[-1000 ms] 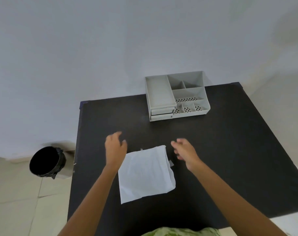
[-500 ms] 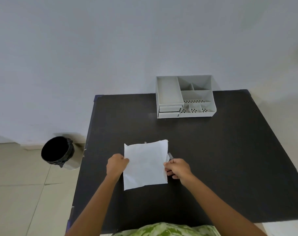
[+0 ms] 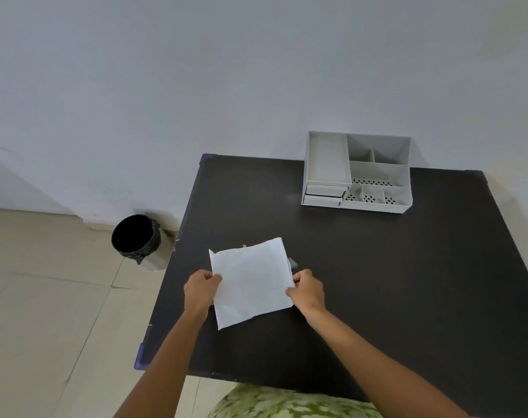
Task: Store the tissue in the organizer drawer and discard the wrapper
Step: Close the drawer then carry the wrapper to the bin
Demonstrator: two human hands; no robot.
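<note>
A white square tissue (image 3: 250, 282) is spread open over the black table (image 3: 377, 282). My left hand (image 3: 200, 289) pinches its left edge and my right hand (image 3: 307, 289) pinches its right edge. A small grey scrap, perhaps the wrapper (image 3: 292, 262), peeks out from under the tissue's right side; most of it is hidden. The grey organizer (image 3: 357, 173) stands at the table's far side against the wall, with two shut drawers (image 3: 324, 195) at its front left.
A black-lined waste bin (image 3: 137, 240) stands on the tiled floor to the left of the table, near the wall. The table's left edge runs close to my left forearm. A green patterned garment shows at the bottom.
Both hands came down from hovering above the tissue and took hold of its left and right edges. The camera view has swung to the left, so the bin and organizer appear shifted.
</note>
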